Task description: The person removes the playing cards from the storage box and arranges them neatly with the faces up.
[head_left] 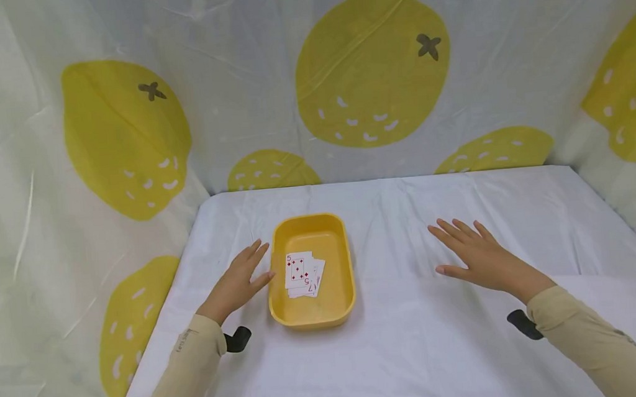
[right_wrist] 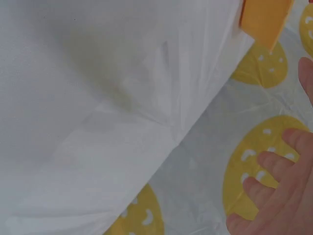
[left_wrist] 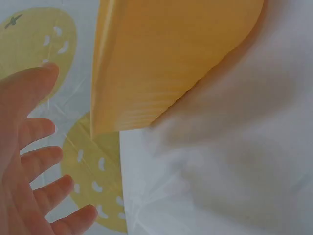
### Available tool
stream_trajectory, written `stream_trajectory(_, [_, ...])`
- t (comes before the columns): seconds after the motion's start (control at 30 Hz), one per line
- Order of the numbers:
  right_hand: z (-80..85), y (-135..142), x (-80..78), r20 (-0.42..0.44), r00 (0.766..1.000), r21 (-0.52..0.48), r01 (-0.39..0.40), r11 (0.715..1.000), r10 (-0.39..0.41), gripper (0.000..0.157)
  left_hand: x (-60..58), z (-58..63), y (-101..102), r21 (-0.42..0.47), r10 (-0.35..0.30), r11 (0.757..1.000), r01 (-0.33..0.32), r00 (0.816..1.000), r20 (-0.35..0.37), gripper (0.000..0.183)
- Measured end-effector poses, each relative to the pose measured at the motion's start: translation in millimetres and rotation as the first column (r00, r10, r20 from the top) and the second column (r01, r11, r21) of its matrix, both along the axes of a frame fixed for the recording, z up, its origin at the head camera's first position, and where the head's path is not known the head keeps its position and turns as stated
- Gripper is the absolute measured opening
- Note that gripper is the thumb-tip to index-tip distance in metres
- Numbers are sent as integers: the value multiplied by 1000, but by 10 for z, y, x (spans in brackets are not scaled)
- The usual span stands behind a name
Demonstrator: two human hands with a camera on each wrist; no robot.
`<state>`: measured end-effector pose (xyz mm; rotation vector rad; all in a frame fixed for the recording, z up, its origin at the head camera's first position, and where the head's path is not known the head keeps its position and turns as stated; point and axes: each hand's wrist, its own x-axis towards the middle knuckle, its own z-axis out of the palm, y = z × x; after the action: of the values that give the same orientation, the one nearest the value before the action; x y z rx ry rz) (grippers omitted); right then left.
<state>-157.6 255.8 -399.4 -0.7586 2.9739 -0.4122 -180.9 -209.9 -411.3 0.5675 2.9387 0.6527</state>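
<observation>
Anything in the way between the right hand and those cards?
Only the side wall of the yellow tray that faces the right hand; the cards lie inside, beyond it. The head view shows no other object between, and the tray has no lid, so reaching over the rim looks feasible.

Both forearms (head_left: 183,377) extend forward, left grip (head_left: 239,284) and right grip (head_left: 481,260) palm-down, fingers (head_left: 446,238) relaxed and spread.
</observation>
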Motion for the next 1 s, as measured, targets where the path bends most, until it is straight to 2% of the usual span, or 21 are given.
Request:
stream_trajectory(0.13, [-31, 6, -2, 0, 1000, 2, -3, 1000, 3, 78, -24, -105, 41, 82, 40, 996, -46, 997, 69, 66])
stream_trajectory(0.2, [-42, 8, -5, -5, 1000, 6, -4, 1000, 4, 78, -38, -138, 69, 124, 78, 988, -91, 992, 103, 66])
stream_trajectory(0.27, [-50, 12, -4, -6, 1000, 6, -5, 1000, 5, 78, -51, -160, 104, 166, 137, 973, -163, 978, 158, 67])
stream_trajectory(0.33, [-54, 18, 0, -7, 1000, 7, -3, 1000, 3, 78, -69, -179, 142, 211, 195, 946, -245, 953, 232, 67])
stream_trajectory(0.4, [-56, 26, 9, -4, 1000, 7, 1, 1000, -1, 78, -81, -196, 184, 252, 243, 909, -331, 914, 324, 65])
stream_trajectory(0.53, [-57, 34, 23, 2, 1000, 9, 8, 1000, -8, 78, -101, -227, 245, 359, 256, 817, -452, 841, 476, 48])
stream_trajectory(0.57, [-58, 29, 20, 3, 1000, 8, 7, 1000, -7, 77, -102, -228, 248, 375, 252, 803, -464, 833, 492, 43])
stream_trajectory(0.67, [-59, 10, -1, -1, 1000, 4, 0, 1000, 0, 77, -108, -228, 242, 403, 243, 777, -483, 821, 516, 32])
stream_trajectory(0.87, [-30, -99, -87, -33, 999, -22, -35, 999, 34, 79, -124, -244, 232, 398, 261, 767, -504, 811, 524, 30])
stream_trajectory(1.0, [32, -231, -172, -57, 996, -35, -69, 997, 67, 79, -136, -269, 248, 407, 253, 764, -501, 812, 526, 30])
